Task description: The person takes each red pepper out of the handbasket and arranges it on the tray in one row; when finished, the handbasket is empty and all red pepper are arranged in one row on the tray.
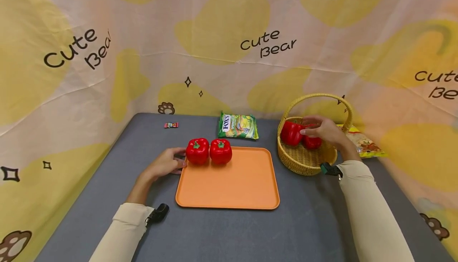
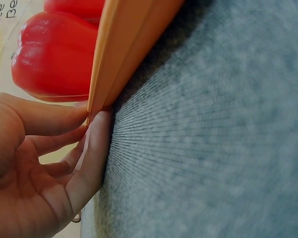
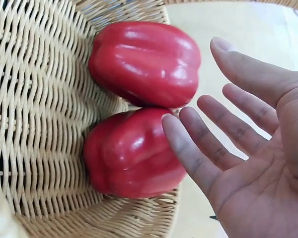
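My left hand (image 1: 165,162) is at the left rim of an orange tray (image 1: 229,186); in the left wrist view its thumb and fingers pinch that rim. Two red bell peppers (image 1: 197,151) stand side by side in the tray's far left corner, green stem ends upward. Over a wicker basket (image 1: 300,169) on the right, my right hand (image 1: 323,129) reaches in from the side. Inside lie two more bell peppers (image 3: 145,63), touching each other. The right wrist view shows that hand's fingers spread, the index fingertip overlapping the nearer pepper (image 3: 134,153).
Behind the tray lies a green Fox's candy bag (image 1: 238,126). A small wrapped sweet (image 1: 171,125) is near the table's back left. Another snack bag (image 1: 366,142) lies right of the basket, whose tall handle (image 1: 320,94) arches over it. A printed cloth hangs around the grey table (image 1: 222,238).
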`<state>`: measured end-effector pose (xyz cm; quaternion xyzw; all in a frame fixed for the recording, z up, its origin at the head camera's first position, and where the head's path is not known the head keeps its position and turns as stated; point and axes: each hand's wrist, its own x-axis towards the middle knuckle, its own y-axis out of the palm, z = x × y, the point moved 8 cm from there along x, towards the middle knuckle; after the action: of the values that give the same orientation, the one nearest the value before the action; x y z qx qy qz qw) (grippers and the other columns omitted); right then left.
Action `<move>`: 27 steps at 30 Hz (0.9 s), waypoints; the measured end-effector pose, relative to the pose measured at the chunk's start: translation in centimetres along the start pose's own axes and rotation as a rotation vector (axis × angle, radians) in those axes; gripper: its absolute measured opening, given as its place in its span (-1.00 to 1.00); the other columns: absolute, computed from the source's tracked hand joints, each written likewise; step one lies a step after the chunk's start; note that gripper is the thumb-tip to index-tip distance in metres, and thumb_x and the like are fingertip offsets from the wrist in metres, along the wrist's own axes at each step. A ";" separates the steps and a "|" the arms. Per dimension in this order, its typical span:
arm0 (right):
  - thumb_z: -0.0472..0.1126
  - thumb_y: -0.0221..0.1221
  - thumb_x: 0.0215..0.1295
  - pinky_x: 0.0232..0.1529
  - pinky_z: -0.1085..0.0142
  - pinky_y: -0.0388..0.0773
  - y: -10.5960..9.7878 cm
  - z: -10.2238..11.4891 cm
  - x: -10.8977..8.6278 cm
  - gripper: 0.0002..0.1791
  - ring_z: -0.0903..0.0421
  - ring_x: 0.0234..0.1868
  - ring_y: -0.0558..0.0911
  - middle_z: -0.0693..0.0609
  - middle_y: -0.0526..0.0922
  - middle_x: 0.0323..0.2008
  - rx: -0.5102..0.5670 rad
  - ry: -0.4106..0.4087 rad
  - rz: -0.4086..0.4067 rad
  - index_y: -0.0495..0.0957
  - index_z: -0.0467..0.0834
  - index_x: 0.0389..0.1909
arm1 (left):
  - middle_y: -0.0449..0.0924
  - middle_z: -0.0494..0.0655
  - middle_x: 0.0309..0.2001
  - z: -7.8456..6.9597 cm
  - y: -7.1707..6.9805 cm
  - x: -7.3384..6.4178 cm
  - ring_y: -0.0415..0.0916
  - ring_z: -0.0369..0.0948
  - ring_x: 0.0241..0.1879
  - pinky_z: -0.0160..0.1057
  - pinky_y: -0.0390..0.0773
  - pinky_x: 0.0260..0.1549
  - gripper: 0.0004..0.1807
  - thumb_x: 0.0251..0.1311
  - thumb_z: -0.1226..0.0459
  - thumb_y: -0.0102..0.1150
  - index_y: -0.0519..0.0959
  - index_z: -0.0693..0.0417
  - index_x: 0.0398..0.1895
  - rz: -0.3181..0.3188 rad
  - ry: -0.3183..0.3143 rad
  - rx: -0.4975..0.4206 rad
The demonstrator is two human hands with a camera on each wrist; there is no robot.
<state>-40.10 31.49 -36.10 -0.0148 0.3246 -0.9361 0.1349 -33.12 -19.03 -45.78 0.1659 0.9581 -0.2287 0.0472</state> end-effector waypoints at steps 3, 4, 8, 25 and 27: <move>-0.18 0.32 0.47 0.15 0.19 0.72 0.3 -0.6 0.6 -0.22 -0.20 0.35 0.57 -0.37 0.39 0.49 0.021 0.000 0.010 0.24 -0.35 0.57 | 0.42 0.45 0.40 0.1 0.0 0.1 0.67 0.11 0.15 -0.06 0.80 -0.08 -0.35 0.40 0.43 0.11 0.27 0.48 0.52 -0.001 -0.002 -0.001; -0.19 0.32 0.47 0.15 0.18 0.72 0.4 -0.7 0.8 -0.23 -0.17 0.33 0.58 -0.38 0.38 0.49 0.024 0.001 0.011 0.25 -0.36 0.57 | 0.42 0.45 0.40 0.1 0.0 0.1 0.67 0.11 0.15 -0.06 0.80 -0.08 -0.35 0.40 0.43 0.11 0.27 0.48 0.52 -0.001 -0.003 -0.001; -0.22 0.31 0.46 0.12 0.21 0.73 0.5 -0.8 1.3 -0.25 -0.14 0.29 0.62 -0.38 0.41 0.47 -0.005 0.001 0.008 0.28 -0.37 0.55 | 0.42 0.44 0.39 0.2 0.0 0.1 0.67 0.10 0.15 -0.06 0.80 -0.08 -0.35 0.40 0.42 0.11 0.27 0.47 0.52 -0.001 -0.005 0.000; -0.22 0.38 0.36 0.30 -0.05 0.59 1.6 0.1 2.1 -0.34 -0.32 0.24 0.63 -0.42 0.65 0.22 -0.260 -0.073 0.024 0.47 -0.42 0.40 | 0.42 0.44 0.40 -0.1 0.0 -0.2 0.68 0.12 0.14 -0.05 0.80 -0.09 -0.34 0.41 0.41 0.12 0.26 0.47 0.53 -0.007 -0.006 0.007; -0.22 0.39 0.36 0.33 -0.13 0.55 1.7 0.2 2.1 -0.35 -0.33 0.23 0.64 -0.42 0.65 0.20 -0.269 -0.078 0.024 0.49 -0.45 0.37 | 0.42 0.44 0.40 -0.2 0.0 -0.2 0.68 0.12 0.14 -0.05 0.80 -0.09 -0.34 0.40 0.41 0.12 0.26 0.47 0.53 -0.007 -0.005 0.007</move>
<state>-41.71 29.56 -37.08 -0.0654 0.4416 -0.8812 0.1555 -32.92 -19.04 -45.61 0.1623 0.9577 -0.2328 0.0483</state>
